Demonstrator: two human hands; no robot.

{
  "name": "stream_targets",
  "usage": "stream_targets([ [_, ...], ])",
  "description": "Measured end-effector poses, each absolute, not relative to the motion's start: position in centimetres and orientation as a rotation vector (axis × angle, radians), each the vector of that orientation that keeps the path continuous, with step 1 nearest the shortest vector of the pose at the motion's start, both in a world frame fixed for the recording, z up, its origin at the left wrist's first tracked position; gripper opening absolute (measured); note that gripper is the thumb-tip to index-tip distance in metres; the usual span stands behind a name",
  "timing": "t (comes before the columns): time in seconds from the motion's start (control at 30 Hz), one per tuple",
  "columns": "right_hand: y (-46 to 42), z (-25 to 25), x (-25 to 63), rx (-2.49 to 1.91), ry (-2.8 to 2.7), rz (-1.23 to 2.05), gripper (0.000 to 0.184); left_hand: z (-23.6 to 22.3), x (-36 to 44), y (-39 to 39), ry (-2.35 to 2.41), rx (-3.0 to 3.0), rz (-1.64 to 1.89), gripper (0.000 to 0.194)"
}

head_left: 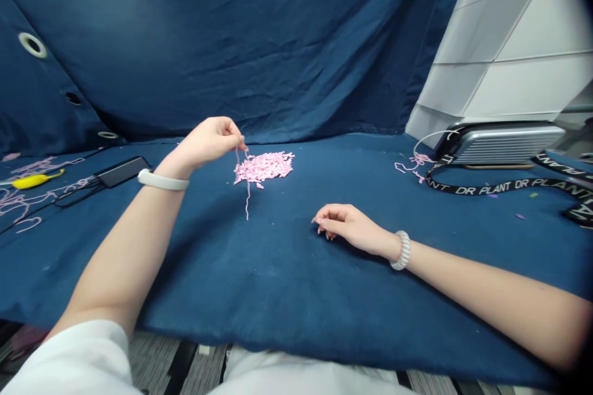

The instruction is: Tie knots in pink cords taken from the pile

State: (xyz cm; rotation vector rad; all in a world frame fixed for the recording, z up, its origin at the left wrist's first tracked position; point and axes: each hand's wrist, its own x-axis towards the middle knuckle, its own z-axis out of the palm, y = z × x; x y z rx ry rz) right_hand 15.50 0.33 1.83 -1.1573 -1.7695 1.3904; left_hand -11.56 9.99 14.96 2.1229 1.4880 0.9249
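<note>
A strand of pink yarn (248,200) dangles from my left hand (217,138), pinched between thumb and forefinger above the cloth. Just under and right of that hand lies a flat, bumpy pink patch (266,166); whether it is worked yarn or a heap of small bits I cannot tell. The strand passes in front of the patch's left edge. My right hand (343,225) rests low over the blue cloth (278,290), closer to me than the patch. Its fingers are loosely curved and apart, with nothing visible in them.
At the left lie a yellow tool (37,179), a dark phone-like device (123,171) with cables, and loose pink yarn (28,200). On the right are a ridged silver device (504,144), a black lettered strap (491,188) and a small yarn tangle (417,160). A blue curtain (259,42) hangs behind.
</note>
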Motion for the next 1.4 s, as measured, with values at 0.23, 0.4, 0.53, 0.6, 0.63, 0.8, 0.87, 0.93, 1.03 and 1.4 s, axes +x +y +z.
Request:
stream_targets([
  [0.23,0.3,1.1,15.4,-1.107,-1.669,1.327,0.045,13.4,-6.3,6.5,1.096,1.966,0.787,0.037],
  [0.4,0.0,0.9,15.3,-0.991,-1.706,1.336,0.076,11.1,-3.5,4.2,0.953,2.016,0.456,0.034],
  [0.53,-0.1,1.3,15.2,-0.960,-1.821,1.317,0.046,9.2,-2.3,3.4,0.886,2.069,0.382,0.027],
  [0.6,-0.2,1.4,15.2,-0.970,-1.870,1.289,0.031,8.4,-1.9,3.2,0.873,2.084,0.374,0.024],
  [0.63,-0.2,1.5,15.2,-0.981,-1.888,1.276,0.031,8.1,-1.7,3.1,0.873,2.092,0.363,0.024],
  [0.8,-0.1,1.6,15.4,-1.029,-1.844,1.274,0.034,8.6,-1.9,3.3,0.933,2.146,0.277,0.025],
  [0.87,0.0,1.8,15.6,-1.026,-1.802,1.275,0.035,9.3,-2.5,3.6,0.994,2.195,0.171,0.027],
  [0.93,0.2,1.9,15.7,-1.031,-1.754,1.262,0.037,10.0,-3.1,3.8,1.043,2.258,0.033,0.027],
  [1.03,0.6,1.9,15.8,-1.062,-1.633,1.236,0.038,10.4,-3.9,4.0,1.051,2.337,-0.143,0.023],
  [1.4,2.2,0.7,16.5,-1.174,-1.080,1.098,0.022,16.5,-8.1,2.9,1.246,2.522,-0.088,0.018],
])
